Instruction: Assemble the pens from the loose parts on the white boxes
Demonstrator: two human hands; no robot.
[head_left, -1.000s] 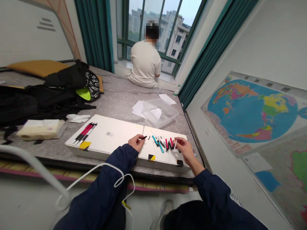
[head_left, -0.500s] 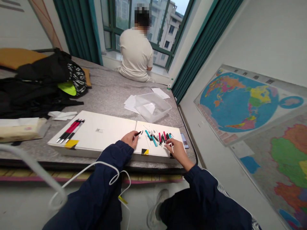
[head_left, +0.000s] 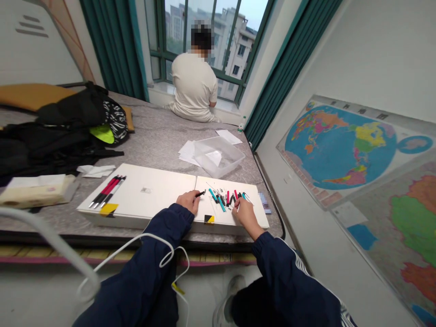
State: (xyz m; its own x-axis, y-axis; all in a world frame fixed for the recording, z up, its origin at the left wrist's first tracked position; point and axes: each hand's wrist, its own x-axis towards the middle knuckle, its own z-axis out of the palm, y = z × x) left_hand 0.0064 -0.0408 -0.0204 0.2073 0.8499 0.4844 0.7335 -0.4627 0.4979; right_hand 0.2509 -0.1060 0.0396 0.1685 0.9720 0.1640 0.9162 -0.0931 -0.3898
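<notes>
My left hand (head_left: 188, 202) is closed round a black pen part (head_left: 200, 194), its tip pointing to the right above the white box (head_left: 163, 181). My right hand (head_left: 244, 213) pinches a thin whitish pen part, mostly hidden by the fingers, at the near side of a scatter of loose pen parts. Among these are teal barrels (head_left: 221, 204), a red barrel (head_left: 228, 197), black pieces and small clear or metal bits. Several assembled pens (head_left: 108, 191), red, black and silver, lie side by side at the box's left end.
Behind the box stand a clear plastic bin (head_left: 220, 156) and white papers (head_left: 188, 152). A tissue pack (head_left: 39, 190) and black bags (head_left: 68, 118) lie to the left. A white cable (head_left: 136, 239) crosses my left arm. A person (head_left: 194, 86) sits by the window.
My right hand has shifted slightly left, with its fingers drawn closer over the loose parts. My left hand still holds the black pen part. The whole view has moved a little.
</notes>
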